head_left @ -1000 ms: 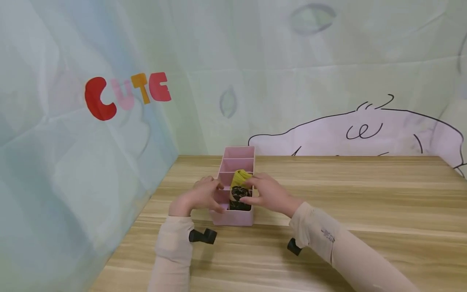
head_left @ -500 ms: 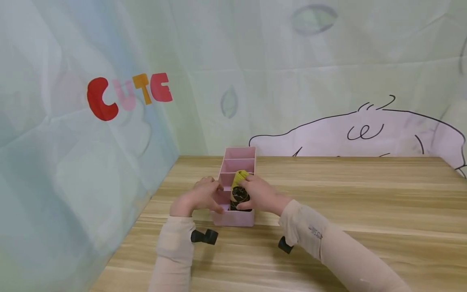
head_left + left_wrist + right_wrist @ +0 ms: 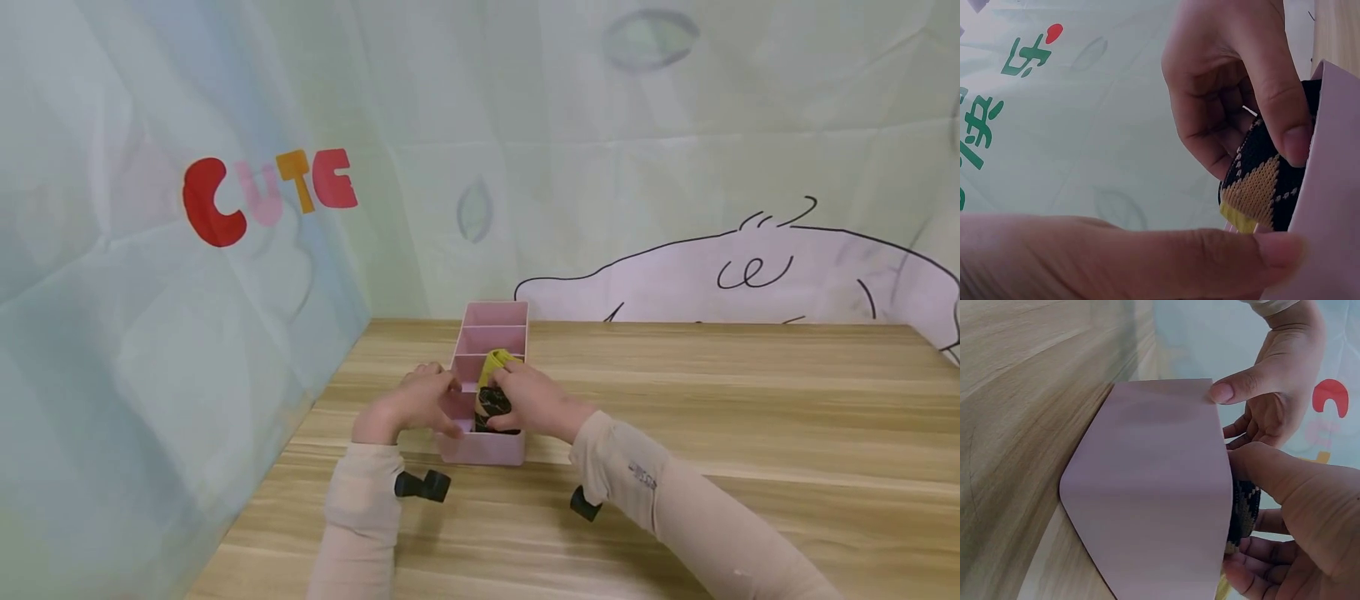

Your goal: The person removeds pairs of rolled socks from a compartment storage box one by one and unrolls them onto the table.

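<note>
In the front compartment of a pink divided storage box [image 3: 482,448] sits a folded knitted sock [image 3: 493,410], black with tan diamonds and a yellow part behind. My right hand [image 3: 542,402] grips the sock from the right, thumb toward the near side and fingers on its far side. In the left wrist view, the right thumb presses on the black and tan knit [image 3: 1260,187]. My left hand [image 3: 411,403] holds the box's left rim near the front corner. Its thumb rests on the rim in the right wrist view. The sock's lower part is hidden by the box wall [image 3: 1147,444].
The box's back compartments [image 3: 495,315] show bare pink floors and dividers. Beneath it lies a wood-grain table [image 3: 712,400]. A printed cloth backdrop [image 3: 420,167] with coloured letters rises at the left and back. Black wrist-camera mounts [image 3: 435,485] hang below the sleeves.
My right hand has moved left and its fingers have come in over the sock, gripping it. The left hand stays on the box rim. The camera view has shifted slightly.
</note>
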